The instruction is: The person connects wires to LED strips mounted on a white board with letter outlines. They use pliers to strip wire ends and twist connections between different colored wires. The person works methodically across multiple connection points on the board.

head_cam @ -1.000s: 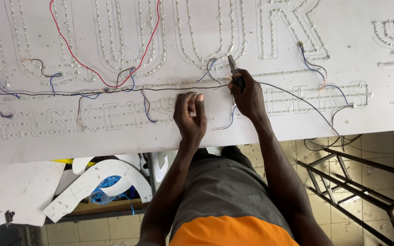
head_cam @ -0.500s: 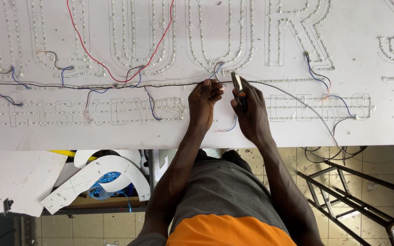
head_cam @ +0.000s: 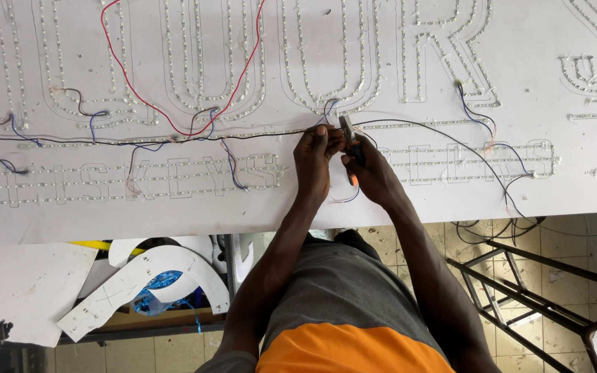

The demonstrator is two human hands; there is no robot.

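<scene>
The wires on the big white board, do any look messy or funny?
Yes. A red wire loops loosely across the white board, and black wires dangle off its lower edge. The left hand and right hand pinch a black wire.

My arms are bare from the shoulder down, with no sleeves, watch, bracelet or gloves on them. My left hand and right hand carry no rings that I can make out. I wear grey shorts or trousers over my lap, and below them an orange garment shows, plain and unmarked.
</scene>
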